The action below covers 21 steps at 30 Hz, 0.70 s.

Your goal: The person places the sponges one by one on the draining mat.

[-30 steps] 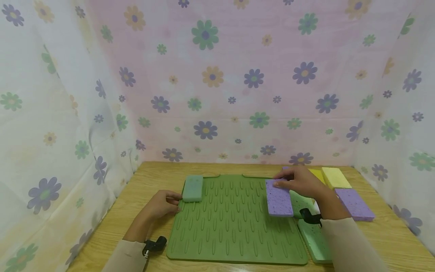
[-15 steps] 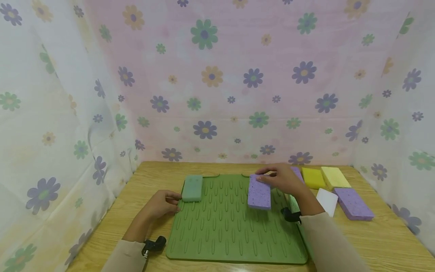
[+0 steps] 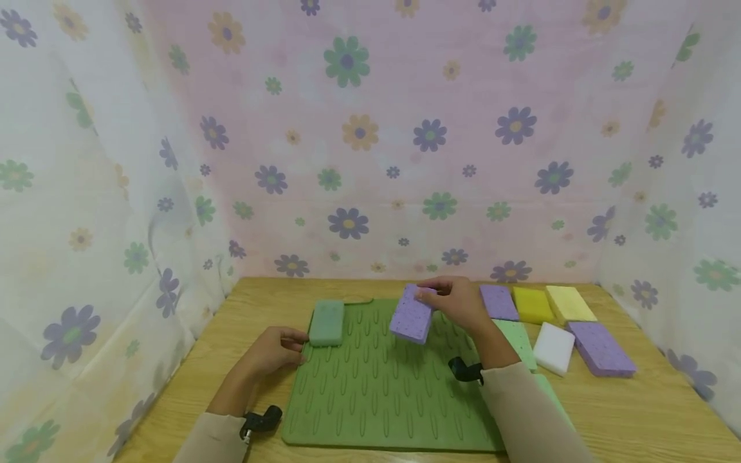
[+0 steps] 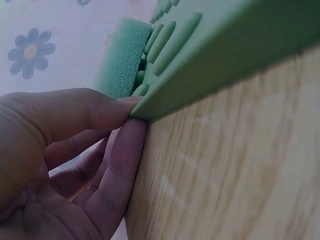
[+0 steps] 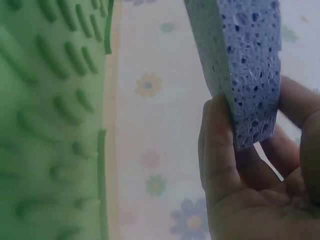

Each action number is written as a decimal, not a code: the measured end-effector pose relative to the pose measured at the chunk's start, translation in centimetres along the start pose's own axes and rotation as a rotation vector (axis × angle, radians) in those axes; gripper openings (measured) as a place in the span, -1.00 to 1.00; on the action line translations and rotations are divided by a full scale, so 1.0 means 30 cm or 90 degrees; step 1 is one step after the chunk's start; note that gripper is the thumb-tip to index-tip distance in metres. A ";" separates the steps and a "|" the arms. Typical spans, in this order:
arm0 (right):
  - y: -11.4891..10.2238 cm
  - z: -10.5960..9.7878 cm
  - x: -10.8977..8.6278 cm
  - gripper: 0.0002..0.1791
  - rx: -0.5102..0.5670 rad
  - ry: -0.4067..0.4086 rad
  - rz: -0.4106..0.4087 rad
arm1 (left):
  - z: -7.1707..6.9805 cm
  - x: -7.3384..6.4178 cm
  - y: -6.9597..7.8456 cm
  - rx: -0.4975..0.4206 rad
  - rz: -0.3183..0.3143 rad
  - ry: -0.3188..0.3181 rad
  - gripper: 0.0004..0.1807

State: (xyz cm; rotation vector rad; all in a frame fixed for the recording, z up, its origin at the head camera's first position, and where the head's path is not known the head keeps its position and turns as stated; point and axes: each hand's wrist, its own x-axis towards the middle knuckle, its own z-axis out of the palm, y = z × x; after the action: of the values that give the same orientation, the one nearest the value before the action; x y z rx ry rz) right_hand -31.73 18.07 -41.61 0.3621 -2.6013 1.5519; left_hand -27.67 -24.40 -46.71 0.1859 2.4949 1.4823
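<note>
In the head view a purple speckled sponge [image 3: 412, 315] is held above the green ridged mat [image 3: 370, 399]. My right hand [image 3: 457, 301] pinches its upper right end between thumb and fingers, and the right wrist view shows the pitted sponge [image 5: 252, 75] apart from the mat. At the mat's left edge, my left hand [image 3: 278, 349] has thumb and forefinger at the rim, one on each side of it in the left wrist view. Just past those fingertips, a teal sponge [image 3: 327, 323] lies on the mat's far left corner.
Right of the mat lie another purple sponge [image 3: 499, 303], a yellow sponge [image 3: 532, 305], a pale yellow one [image 3: 570, 303], a white one [image 3: 554, 348] and a larger purple one [image 3: 601, 349]. Light green sponges [image 3: 516, 339] lie along the mat's right edge, partly behind my right arm.
My right hand has carried the purple sponge leftward from the mat's right side to over its middle, tilting it. More sponges on the right are uncovered. My left hand has stayed put.
</note>
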 end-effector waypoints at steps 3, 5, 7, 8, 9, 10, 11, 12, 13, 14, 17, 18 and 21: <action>0.000 0.015 0.002 -0.49 0.026 -0.024 -0.001 | 0.002 0.000 0.000 0.000 0.001 -0.004 -0.50; 0.002 0.026 0.007 -0.48 0.065 -0.044 -0.001 | 0.001 0.002 -0.002 0.000 0.001 -0.008 -0.50; 0.006 0.039 0.012 -0.46 0.090 -0.059 0.000 | 0.000 0.005 -0.003 0.000 0.002 -0.011 -0.49; 0.007 0.046 0.015 -0.45 0.103 -0.067 -0.001 | -0.001 0.006 -0.004 -0.002 0.002 -0.011 -0.49; 0.008 0.054 0.017 -0.44 0.116 -0.072 0.002 | -0.002 0.007 -0.004 -0.002 0.001 -0.010 -0.49; 0.007 0.063 0.020 -0.43 0.126 -0.074 0.006 | -0.003 0.009 -0.007 -0.002 0.001 -0.009 -0.49; 0.005 0.072 0.022 -0.41 0.136 -0.078 0.007 | -0.004 0.010 -0.007 -0.002 0.001 -0.008 -0.49; 0.003 0.080 0.023 -0.40 0.142 -0.080 0.010 | -0.005 0.012 -0.008 -0.002 0.002 -0.007 -0.50; 0.000 0.088 0.024 -0.39 0.141 -0.081 0.007 | -0.005 0.013 -0.009 -0.001 0.003 -0.006 -0.50; -0.005 0.096 0.025 -0.38 0.142 -0.082 0.007 | -0.006 0.014 -0.010 -0.001 0.004 -0.006 -0.50; -0.020 0.128 0.028 -0.36 0.171 -0.085 0.020 | -0.007 0.015 -0.011 0.001 0.008 -0.007 -0.50; -0.025 0.139 0.030 -0.37 0.189 -0.088 0.029 | -0.008 0.015 -0.013 0.001 0.008 -0.007 -0.50; -0.033 0.178 0.042 -0.40 0.252 -0.083 0.062 | -0.009 0.012 -0.017 0.000 0.007 -0.006 -0.50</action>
State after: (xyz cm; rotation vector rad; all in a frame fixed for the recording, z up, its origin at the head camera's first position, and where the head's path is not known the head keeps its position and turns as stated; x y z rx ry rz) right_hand -32.48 12.73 -43.08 0.3802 -2.4191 2.1488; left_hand -28.08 -24.80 -47.08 0.2061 2.4904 1.4811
